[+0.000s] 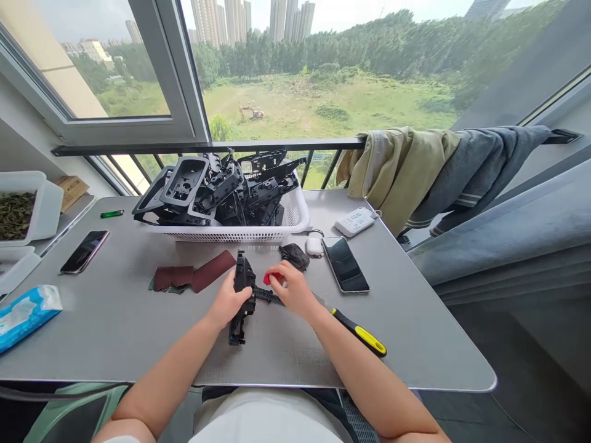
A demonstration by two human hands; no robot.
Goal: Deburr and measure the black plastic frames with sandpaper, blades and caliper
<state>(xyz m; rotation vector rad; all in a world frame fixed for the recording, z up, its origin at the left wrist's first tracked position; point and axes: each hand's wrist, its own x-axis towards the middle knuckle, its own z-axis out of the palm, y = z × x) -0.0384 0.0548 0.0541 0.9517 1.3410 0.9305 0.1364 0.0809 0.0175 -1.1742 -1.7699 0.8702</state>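
Observation:
My left hand grips a long black plastic part that stands on its edge on the grey table. My right hand is closed on a small tool with a red end, its dark tip touching the part's right side. A black and yellow handled tool lies on the table just under my right wrist. Strips of dark red sandpaper lie left of the part.
A white basket piled with black plastic parts stands behind. Two phones, a white charger, a green lighter, a tissue pack and white tubs lie around. Jackets hang on the railing.

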